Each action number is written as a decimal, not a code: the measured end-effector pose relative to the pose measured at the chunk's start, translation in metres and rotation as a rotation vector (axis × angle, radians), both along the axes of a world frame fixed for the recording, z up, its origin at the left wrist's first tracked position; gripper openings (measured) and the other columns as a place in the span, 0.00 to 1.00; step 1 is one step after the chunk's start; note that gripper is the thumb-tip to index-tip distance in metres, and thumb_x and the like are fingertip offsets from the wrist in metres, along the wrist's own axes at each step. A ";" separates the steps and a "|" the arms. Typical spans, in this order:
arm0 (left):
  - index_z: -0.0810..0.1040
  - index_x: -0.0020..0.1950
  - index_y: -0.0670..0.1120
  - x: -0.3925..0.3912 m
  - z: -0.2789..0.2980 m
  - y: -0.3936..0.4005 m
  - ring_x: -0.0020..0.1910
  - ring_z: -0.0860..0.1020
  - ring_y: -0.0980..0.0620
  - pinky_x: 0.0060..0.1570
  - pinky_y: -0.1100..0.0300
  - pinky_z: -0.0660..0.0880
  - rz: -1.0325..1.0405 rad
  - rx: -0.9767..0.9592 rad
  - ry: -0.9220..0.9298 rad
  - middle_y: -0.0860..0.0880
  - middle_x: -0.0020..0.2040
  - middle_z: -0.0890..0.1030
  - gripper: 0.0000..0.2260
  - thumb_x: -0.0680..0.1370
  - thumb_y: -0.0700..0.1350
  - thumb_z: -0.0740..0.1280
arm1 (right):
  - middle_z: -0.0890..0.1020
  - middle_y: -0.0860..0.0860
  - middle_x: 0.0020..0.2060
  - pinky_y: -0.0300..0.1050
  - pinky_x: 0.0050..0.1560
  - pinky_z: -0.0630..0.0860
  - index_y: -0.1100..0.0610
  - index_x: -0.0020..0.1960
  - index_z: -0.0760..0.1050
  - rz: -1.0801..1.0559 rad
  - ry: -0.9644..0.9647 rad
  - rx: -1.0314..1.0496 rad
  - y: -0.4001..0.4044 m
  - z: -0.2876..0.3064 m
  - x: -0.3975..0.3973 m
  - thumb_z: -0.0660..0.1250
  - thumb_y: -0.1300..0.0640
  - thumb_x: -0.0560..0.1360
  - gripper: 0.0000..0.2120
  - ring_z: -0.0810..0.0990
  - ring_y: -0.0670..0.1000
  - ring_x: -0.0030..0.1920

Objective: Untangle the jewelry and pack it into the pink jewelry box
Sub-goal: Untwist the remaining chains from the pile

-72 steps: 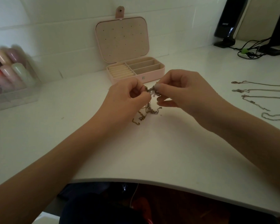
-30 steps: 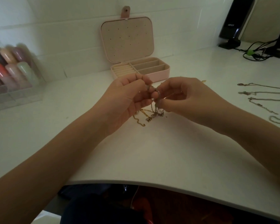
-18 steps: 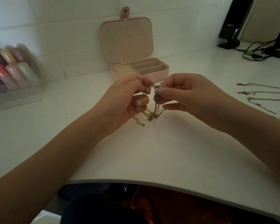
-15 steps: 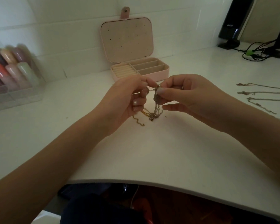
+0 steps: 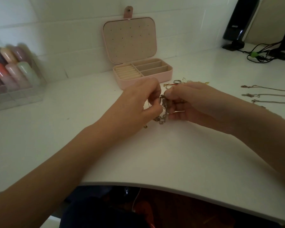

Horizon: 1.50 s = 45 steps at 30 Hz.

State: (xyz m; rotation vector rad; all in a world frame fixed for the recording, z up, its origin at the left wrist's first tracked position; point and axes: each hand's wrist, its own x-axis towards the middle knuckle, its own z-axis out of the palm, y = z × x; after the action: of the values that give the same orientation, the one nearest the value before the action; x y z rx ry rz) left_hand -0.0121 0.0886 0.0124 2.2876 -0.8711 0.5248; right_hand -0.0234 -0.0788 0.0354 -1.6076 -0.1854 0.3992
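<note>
Both hands pinch the tangled chains: left hand and right hand fingertips nearly meet. The open pink jewelry box sits just beyond them; bare white desk lies nearer.

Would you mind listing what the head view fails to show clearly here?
- Tangle of chains: how many strands, too small; partly hidden by left hand and right hand.
- Loose chains: cut off by right edge.
- Bottles in clear case: blurred.
</note>
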 end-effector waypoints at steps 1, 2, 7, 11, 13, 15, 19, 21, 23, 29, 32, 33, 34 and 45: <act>0.72 0.43 0.40 0.000 0.000 0.000 0.42 0.71 0.57 0.42 0.66 0.68 0.007 -0.014 -0.001 0.50 0.39 0.76 0.03 0.73 0.40 0.62 | 0.76 0.56 0.41 0.42 0.43 0.76 0.60 0.44 0.74 0.011 0.007 0.023 0.000 0.000 0.000 0.61 0.63 0.78 0.05 0.75 0.49 0.38; 0.72 0.43 0.40 -0.001 0.001 0.000 0.41 0.72 0.56 0.42 0.65 0.69 0.015 -0.044 0.014 0.48 0.39 0.77 0.04 0.73 0.41 0.62 | 0.77 0.55 0.40 0.41 0.41 0.76 0.59 0.44 0.75 0.019 0.010 0.044 0.000 -0.001 0.000 0.61 0.62 0.78 0.06 0.75 0.48 0.37; 0.70 0.40 0.46 -0.001 0.005 0.001 0.36 0.78 0.53 0.39 0.60 0.74 -0.032 -0.384 0.351 0.50 0.36 0.79 0.04 0.71 0.41 0.66 | 0.81 0.52 0.35 0.34 0.33 0.71 0.59 0.40 0.72 -0.049 -0.110 0.112 0.000 -0.003 0.003 0.63 0.66 0.77 0.08 0.78 0.45 0.34; 0.71 0.40 0.43 0.000 0.009 0.002 0.34 0.81 0.55 0.39 0.64 0.77 -0.109 -0.564 0.536 0.51 0.33 0.81 0.10 0.74 0.31 0.67 | 0.79 0.53 0.32 0.35 0.29 0.69 0.59 0.38 0.71 -0.090 -0.074 0.271 0.002 -0.005 0.005 0.63 0.69 0.76 0.10 0.74 0.45 0.32; 0.72 0.40 0.43 -0.002 0.011 0.001 0.33 0.82 0.54 0.41 0.59 0.80 -0.121 -0.594 0.581 0.50 0.33 0.81 0.10 0.74 0.30 0.67 | 0.78 0.52 0.30 0.35 0.30 0.70 0.57 0.39 0.71 -0.104 -0.002 0.328 0.003 -0.007 0.008 0.61 0.69 0.76 0.10 0.73 0.46 0.31; 0.72 0.41 0.43 -0.003 0.013 0.001 0.34 0.82 0.52 0.45 0.54 0.79 -0.126 -0.628 0.613 0.50 0.33 0.82 0.10 0.74 0.30 0.68 | 0.77 0.50 0.30 0.36 0.33 0.71 0.56 0.42 0.73 -0.125 0.038 0.301 0.002 -0.007 0.010 0.61 0.68 0.76 0.09 0.73 0.46 0.31; 0.72 0.41 0.43 -0.003 0.014 0.001 0.33 0.82 0.53 0.41 0.60 0.80 -0.132 -0.701 0.629 0.51 0.32 0.81 0.11 0.71 0.29 0.70 | 0.77 0.49 0.30 0.34 0.33 0.72 0.58 0.45 0.76 -0.055 0.010 0.186 0.001 -0.008 0.008 0.70 0.55 0.71 0.08 0.72 0.44 0.31; 0.72 0.41 0.42 -0.003 0.015 0.001 0.33 0.81 0.54 0.39 0.63 0.79 -0.136 -0.739 0.655 0.50 0.32 0.81 0.10 0.72 0.29 0.69 | 0.78 0.50 0.32 0.35 0.34 0.73 0.60 0.47 0.77 -0.027 -0.077 0.061 0.001 -0.010 0.005 0.73 0.50 0.63 0.17 0.74 0.44 0.32; 0.73 0.41 0.43 -0.003 0.015 0.001 0.33 0.80 0.54 0.38 0.63 0.79 -0.144 -0.753 0.692 0.49 0.33 0.81 0.10 0.72 0.29 0.69 | 0.78 0.50 0.33 0.35 0.36 0.74 0.59 0.46 0.78 -0.034 -0.142 -0.019 0.001 -0.012 0.004 0.73 0.50 0.61 0.18 0.74 0.45 0.33; 0.74 0.43 0.45 -0.002 0.019 0.003 0.31 0.76 0.56 0.32 0.66 0.72 -0.150 -0.702 0.790 0.50 0.34 0.81 0.10 0.74 0.31 0.68 | 0.74 0.53 0.36 0.34 0.35 0.71 0.61 0.46 0.76 0.027 -0.129 -0.008 -0.003 -0.007 0.002 0.71 0.54 0.66 0.13 0.72 0.44 0.35; 0.74 0.43 0.46 0.000 0.018 0.004 0.28 0.72 0.56 0.27 0.67 0.69 -0.174 -0.694 0.831 0.50 0.33 0.81 0.12 0.70 0.30 0.70 | 0.79 0.49 0.37 0.35 0.36 0.74 0.57 0.41 0.77 0.051 0.013 0.168 -0.005 -0.003 0.003 0.68 0.56 0.67 0.05 0.76 0.44 0.36; 0.74 0.43 0.46 0.000 0.017 0.003 0.26 0.71 0.57 0.27 0.67 0.68 -0.173 -0.671 0.838 0.50 0.34 0.81 0.12 0.68 0.31 0.69 | 0.80 0.49 0.37 0.36 0.36 0.74 0.55 0.39 0.78 0.045 0.055 0.240 -0.005 -0.002 0.004 0.68 0.56 0.68 0.03 0.77 0.44 0.36; 0.74 0.43 0.46 0.000 0.016 0.003 0.26 0.71 0.57 0.27 0.67 0.68 -0.173 -0.648 0.837 0.50 0.33 0.81 0.11 0.66 0.32 0.67 | 0.80 0.49 0.37 0.36 0.36 0.74 0.54 0.38 0.79 0.039 0.101 0.313 -0.006 -0.001 0.005 0.67 0.56 0.68 0.03 0.77 0.45 0.36; 0.79 0.47 0.46 0.002 0.013 0.004 0.28 0.71 0.60 0.28 0.69 0.68 -0.147 -0.527 0.817 0.55 0.31 0.77 0.13 0.67 0.34 0.63 | 0.79 0.51 0.33 0.33 0.30 0.72 0.55 0.31 0.77 -0.148 0.078 0.408 -0.006 -0.005 0.012 0.64 0.65 0.76 0.16 0.76 0.44 0.32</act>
State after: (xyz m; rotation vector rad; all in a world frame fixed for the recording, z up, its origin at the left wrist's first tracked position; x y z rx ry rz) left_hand -0.0105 0.0926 0.0250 1.6890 -0.4083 -0.2356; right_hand -0.0112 -0.0851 0.0303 -1.1930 -0.0807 0.2871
